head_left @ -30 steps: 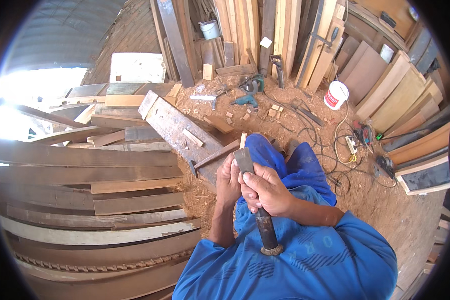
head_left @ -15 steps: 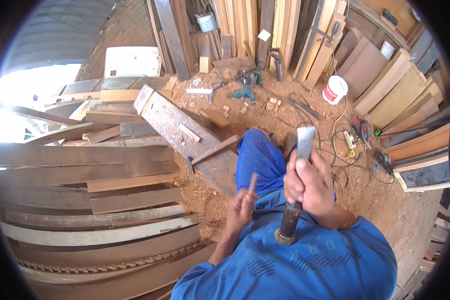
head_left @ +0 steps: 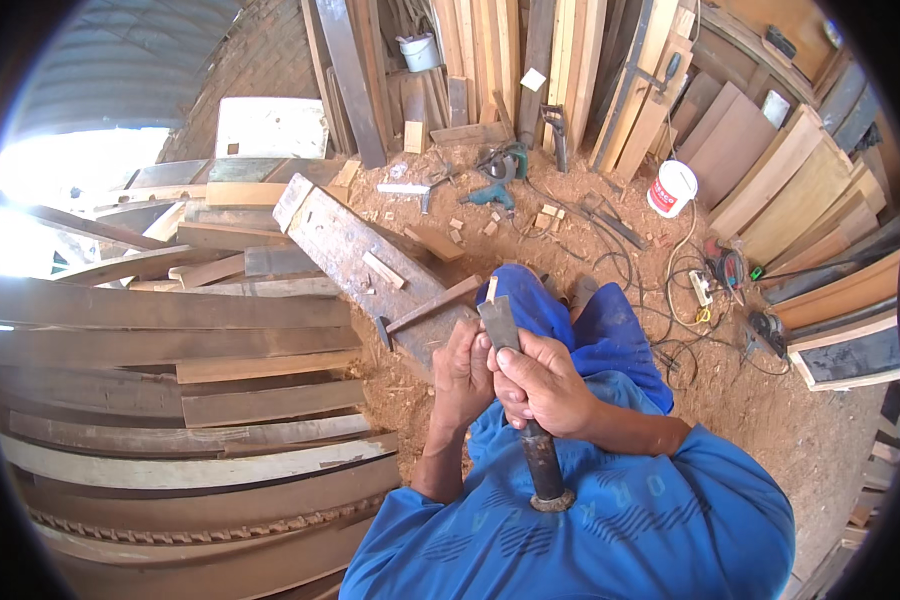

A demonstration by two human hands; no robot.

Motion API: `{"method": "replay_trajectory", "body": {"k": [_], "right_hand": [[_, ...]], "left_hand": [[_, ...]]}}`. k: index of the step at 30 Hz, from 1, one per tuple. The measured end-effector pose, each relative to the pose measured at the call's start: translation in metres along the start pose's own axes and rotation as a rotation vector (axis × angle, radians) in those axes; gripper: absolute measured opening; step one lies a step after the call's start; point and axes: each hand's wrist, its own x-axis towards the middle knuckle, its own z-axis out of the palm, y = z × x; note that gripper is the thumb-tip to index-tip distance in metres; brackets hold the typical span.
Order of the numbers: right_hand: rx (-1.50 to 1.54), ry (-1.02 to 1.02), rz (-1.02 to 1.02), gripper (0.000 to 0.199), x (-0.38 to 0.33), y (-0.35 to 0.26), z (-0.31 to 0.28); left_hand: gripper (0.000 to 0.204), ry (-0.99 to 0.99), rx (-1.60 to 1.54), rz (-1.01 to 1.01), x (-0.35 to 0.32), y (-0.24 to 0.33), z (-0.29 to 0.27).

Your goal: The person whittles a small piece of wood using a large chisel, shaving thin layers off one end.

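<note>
A wide chisel (head_left: pixel 499 324) points upward in front of my chest, its flat steel blade away from me and its dark handle toward my shirt. My right hand (head_left: pixel 545 385) is wrapped round it near the lower blade. Beside it, my left hand (head_left: pixel 460 368) is closed with its fingertips close against the blade. The left hand pinches a small wooden peg (head_left: pixel 491 288), whose pale tip shows just past the blade's edge; the rest is hidden by blade and fingers. Ahead to the left, a hammer (head_left: pixel 432 304) lies across a thick plank (head_left: pixel 335 235).
Stacked boards (head_left: pixel 170 350) fill the left side. Sawdust covers the ground, with a green power tool (head_left: pixel 488 196), a handsaw (head_left: pixel 555 130) and tangled cables ahead. A white bucket (head_left: pixel 672 188) stands at the right, near leaning boards (head_left: pixel 770 160).
My right hand has brought the chisel left and lower, its blade tilting left. My left hand has risen to meet it, bringing the peg against or just behind the blade.
</note>
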Motion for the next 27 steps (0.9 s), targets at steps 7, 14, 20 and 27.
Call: {"method": "replay_trajectory", "body": {"k": [7, 14, 20, 27], "right_hand": [[-0.232, 0.14, -0.32, 0.018, -0.015, -0.041, -0.009], [-0.68, 0.19, -0.285, 0.014, 0.027, -0.029, -0.029], [-0.682, 0.17, -0.246, 0.016, 0.028, -0.033, -0.043], [-0.156, 0.271, -0.297, 0.021, 0.036, -0.01, -0.039]], "left_hand": [[0.013, -0.146, -0.156, -0.356, -0.079, -0.025, 0.02], [0.028, 0.021, -0.245, -0.041, -0.029, -0.016, 0.028], [0.032, -0.26, -0.63, -0.299, -0.027, -0.018, 0.025], [0.035, -0.128, -0.774, -0.394, -0.012, -0.035, 0.026]]}}
